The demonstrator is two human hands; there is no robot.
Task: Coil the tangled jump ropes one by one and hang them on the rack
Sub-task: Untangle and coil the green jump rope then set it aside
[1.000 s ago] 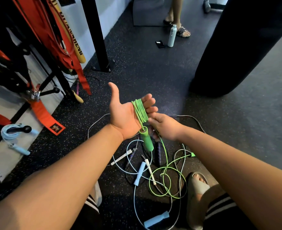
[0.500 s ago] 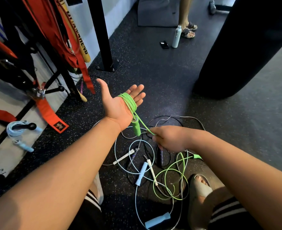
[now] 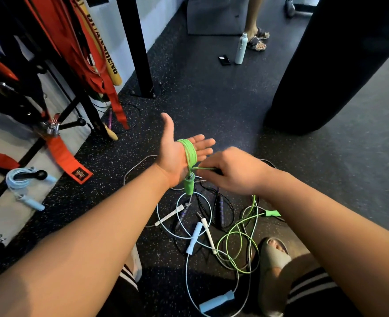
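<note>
Green cord is what matters just now: the green jump rope (image 3: pixel 190 152) is wound in several turns round the palm of the left hand (image 3: pixel 177 154). That hand is held flat, fingers straight and thumb up, and one green handle (image 3: pixel 188 185) dangles below the wrist. The right hand (image 3: pixel 231 173) pinches the free run of that rope just beside the coil, fingers curled on it. A good length lies loose on the rubber floor (image 3: pixel 211 106) near the person's sandal (image 3: pixel 272 255), ending at the second green handle (image 3: pixel 272 212), so I'd call this coil perhaps half made. One pale blue rope (image 3: pixel 10 183) hangs coiled on a peg of the rack (image 3: pixel 71 125) off to the left. Below the hands sits the tangle (image 3: pixel 193 241) of blue, white and dark ropes, three more by my guess, none coiled, none hung
</note>
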